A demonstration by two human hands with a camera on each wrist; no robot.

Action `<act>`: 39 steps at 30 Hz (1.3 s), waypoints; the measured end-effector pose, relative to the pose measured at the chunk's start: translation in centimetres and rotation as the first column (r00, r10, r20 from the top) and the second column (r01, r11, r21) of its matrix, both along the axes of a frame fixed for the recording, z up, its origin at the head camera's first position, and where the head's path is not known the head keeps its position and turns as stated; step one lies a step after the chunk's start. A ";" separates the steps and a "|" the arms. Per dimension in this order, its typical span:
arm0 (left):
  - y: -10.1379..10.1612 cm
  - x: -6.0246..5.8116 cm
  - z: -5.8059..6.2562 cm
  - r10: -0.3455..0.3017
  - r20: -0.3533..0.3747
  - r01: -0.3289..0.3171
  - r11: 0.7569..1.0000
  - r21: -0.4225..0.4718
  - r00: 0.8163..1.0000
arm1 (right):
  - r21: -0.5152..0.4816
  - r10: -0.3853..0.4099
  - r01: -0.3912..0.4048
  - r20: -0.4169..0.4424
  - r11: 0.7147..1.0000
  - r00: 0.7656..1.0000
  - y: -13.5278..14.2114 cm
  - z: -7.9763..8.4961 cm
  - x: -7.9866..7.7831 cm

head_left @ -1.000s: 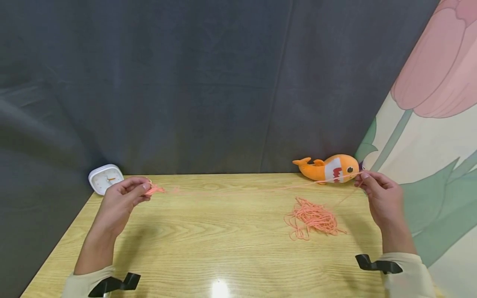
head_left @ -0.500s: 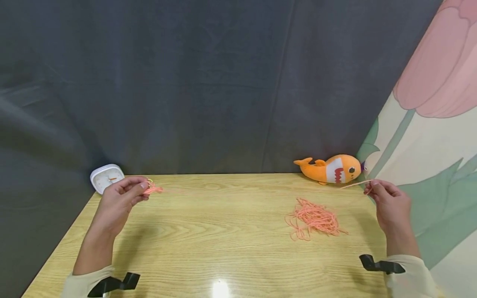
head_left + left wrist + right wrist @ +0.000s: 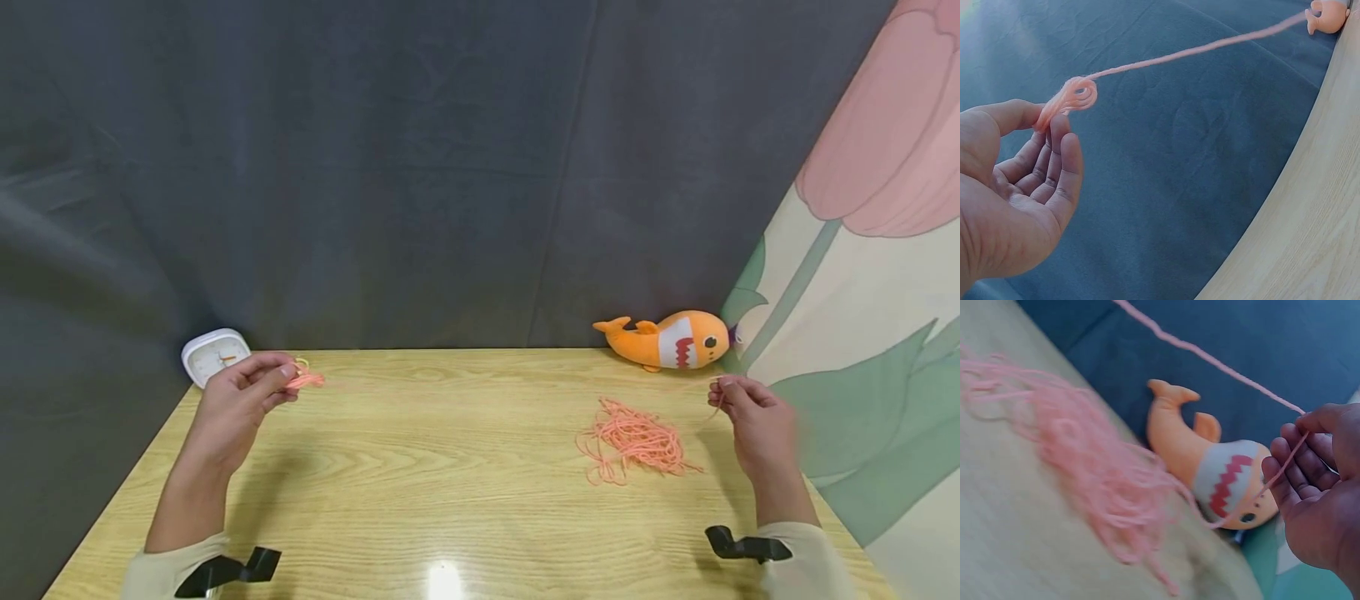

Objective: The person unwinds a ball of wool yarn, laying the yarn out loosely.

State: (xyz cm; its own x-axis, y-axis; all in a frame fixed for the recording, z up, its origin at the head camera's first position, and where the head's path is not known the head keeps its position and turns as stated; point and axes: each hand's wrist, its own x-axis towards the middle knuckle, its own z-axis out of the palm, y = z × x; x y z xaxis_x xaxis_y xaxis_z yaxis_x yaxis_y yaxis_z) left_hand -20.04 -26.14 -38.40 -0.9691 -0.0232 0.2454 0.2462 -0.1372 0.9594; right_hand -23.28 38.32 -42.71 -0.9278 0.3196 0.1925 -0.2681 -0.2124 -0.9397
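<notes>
My left hand point(image 3: 243, 400) pinches a small looped bundle of pink yarn point(image 3: 1072, 97) between thumb and fingertips, above the left part of the table. From that bundle a single strand point(image 3: 1197, 50) runs off to the right. Over the table's right side, my right hand point(image 3: 761, 421) pinches the strand between thumb and forefinger. In the right wrist view the strand bends at the pinch and drops across the palm toward the tangled yarn pile point(image 3: 1091, 456). That loose pile lies on the table to the left of the right hand.
Behind the pile, an orange plush shark point(image 3: 678, 340) lies at the table's back edge. A white clock point(image 3: 213, 357) stands at the back left corner, partly behind my left hand. A dark curtain point(image 3: 450, 175) hangs behind the wooden table point(image 3: 442, 467); a flower-patterned wall point(image 3: 885, 333) rises at right.
My right hand moved slightly outward to the right, then came back left and lower, still pinching the strand. The left hand stays nearly in place with its bundle.
</notes>
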 end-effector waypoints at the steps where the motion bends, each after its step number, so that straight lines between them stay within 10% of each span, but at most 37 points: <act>1: 0.0 0.0 0.0 -0.001 0.000 0.001 1.000 0.001 1.000 | 0.032 0.010 -0.010 0.010 0.999 1.000 -0.4 -0.3 -0.1; 14: 0.4 0.0 0.0 -0.005 0.007 0.005 1.000 -0.008 1.000 | 0.388 0.014 -0.091 0.196 0.917 0.981 -3.5 -3.3 -0.4; 27: 0.5 -0.1 -0.2 -0.007 0.010 0.007 1.000 -0.028 1.000 | 0.480 -0.054 -0.039 0.180 0.877 0.982 -4.3 -2.7 -0.4; 39: 0.4 -0.2 -0.2 -0.010 0.013 0.011 0.999 -0.037 1.000 | 0.308 0.072 -0.070 0.007 0.949 0.997 -7.8 0.7 -0.3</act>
